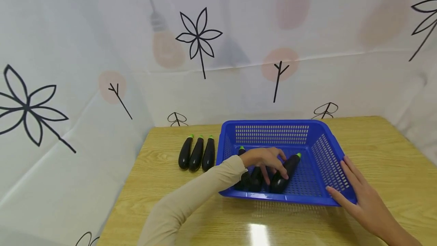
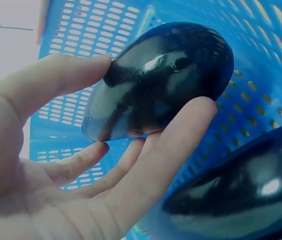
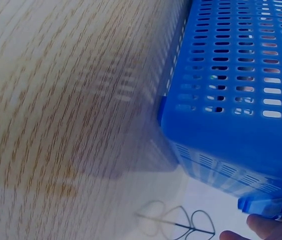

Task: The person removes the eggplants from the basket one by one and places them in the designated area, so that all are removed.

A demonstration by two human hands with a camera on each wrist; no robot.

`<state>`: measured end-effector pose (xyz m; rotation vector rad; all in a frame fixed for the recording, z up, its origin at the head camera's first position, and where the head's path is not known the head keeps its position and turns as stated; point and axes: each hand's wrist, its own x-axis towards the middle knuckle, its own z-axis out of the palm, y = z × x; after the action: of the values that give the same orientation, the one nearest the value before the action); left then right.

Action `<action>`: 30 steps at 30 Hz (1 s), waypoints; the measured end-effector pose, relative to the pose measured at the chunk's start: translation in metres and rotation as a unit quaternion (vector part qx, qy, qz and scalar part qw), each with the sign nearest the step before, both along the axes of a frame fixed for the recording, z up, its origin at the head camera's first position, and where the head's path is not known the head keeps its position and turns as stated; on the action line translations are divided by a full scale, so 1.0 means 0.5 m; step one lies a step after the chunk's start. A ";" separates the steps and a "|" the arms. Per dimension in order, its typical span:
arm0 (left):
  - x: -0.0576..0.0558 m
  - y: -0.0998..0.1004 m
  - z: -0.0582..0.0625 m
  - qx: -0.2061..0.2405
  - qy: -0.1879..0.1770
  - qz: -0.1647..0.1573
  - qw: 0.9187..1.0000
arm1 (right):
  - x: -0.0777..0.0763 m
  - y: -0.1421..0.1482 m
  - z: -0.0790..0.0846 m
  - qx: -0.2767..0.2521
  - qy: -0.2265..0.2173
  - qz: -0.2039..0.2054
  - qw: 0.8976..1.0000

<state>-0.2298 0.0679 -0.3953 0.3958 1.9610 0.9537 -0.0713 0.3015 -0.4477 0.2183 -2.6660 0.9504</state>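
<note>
Gripping left hand (image 1: 268, 159): holds a glossy black, green-tipped eggplant (image 1: 291, 167) between thumb and fingers, rightmost of those in the basket.
Basket: blue rectangular plastic, slotted walls (image 1: 273, 123), near the far edge of the yellowish wood-grain tabletop (image 1: 136, 208); two more black eggplants (image 1: 255, 180) lie left of the held one, partly covered by hand and arm.
Rim: right hand (image 1: 362, 200) holds the front right corner, thumb inside, fingers outside.
Row: three matching eggplants (image 1: 196, 155) lie near the tabletop's far left corner, beside the basket.
Room: bare wood shows from basket to right edge.
</note>
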 end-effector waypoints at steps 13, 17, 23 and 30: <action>0.005 -0.023 0.035 0.041 0.014 0.007 0.999 | 0.001 -0.002 -0.002 0.009 0.003 -0.004 1.000; 0.006 -0.029 0.045 0.051 0.011 0.011 0.999 | 0.001 -0.002 -0.002 0.007 0.005 -0.002 1.000; 0.008 -0.041 0.058 0.067 0.018 0.017 0.997 | 0.000 0.000 -0.003 0.005 -0.003 0.001 1.000; 0.011 -0.058 0.068 0.091 0.013 0.010 0.996 | -0.001 0.000 -0.005 0.011 -0.011 -0.003 1.000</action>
<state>-0.2243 0.0389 -0.3611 0.4939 1.9117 1.1490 -0.0717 0.3013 -0.4501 0.2069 -2.6965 0.9259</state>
